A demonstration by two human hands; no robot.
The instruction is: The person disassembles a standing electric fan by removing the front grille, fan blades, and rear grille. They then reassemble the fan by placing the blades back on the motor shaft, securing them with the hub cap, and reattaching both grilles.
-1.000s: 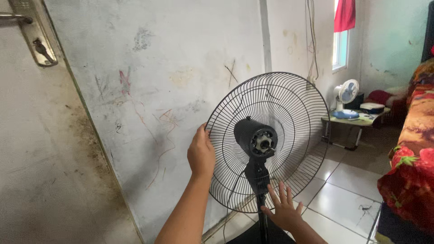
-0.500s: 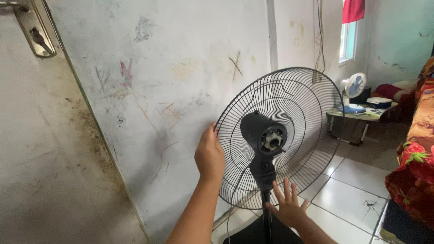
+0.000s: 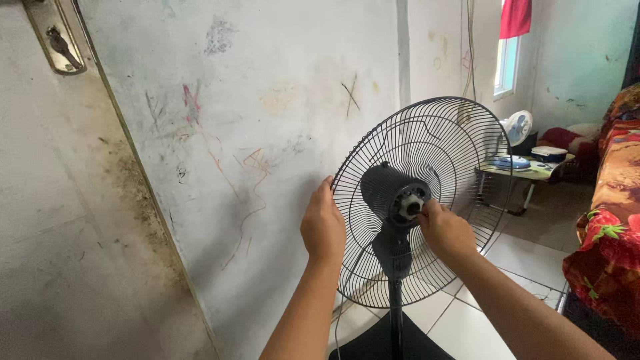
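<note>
Left hand (image 3: 323,227) clasping fan guard (image 3: 427,143) rim to steady it; right hand (image 3: 445,230) grip pinching motor hub (image 3: 408,205)

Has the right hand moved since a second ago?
Yes. The right hand has come up from beside the fan stand to the motor hub, fingertips at its centre. The left hand holds the rear grille rim.

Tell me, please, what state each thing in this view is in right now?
Standing fan: upright, blades and front guard off.
Rear grille: mounted, held at its rim.
Motor hub: bare, fingers on it.
Left hand: gripping the rim.
Right hand: pinching the hub.
Small desk fan: upright.
</note>
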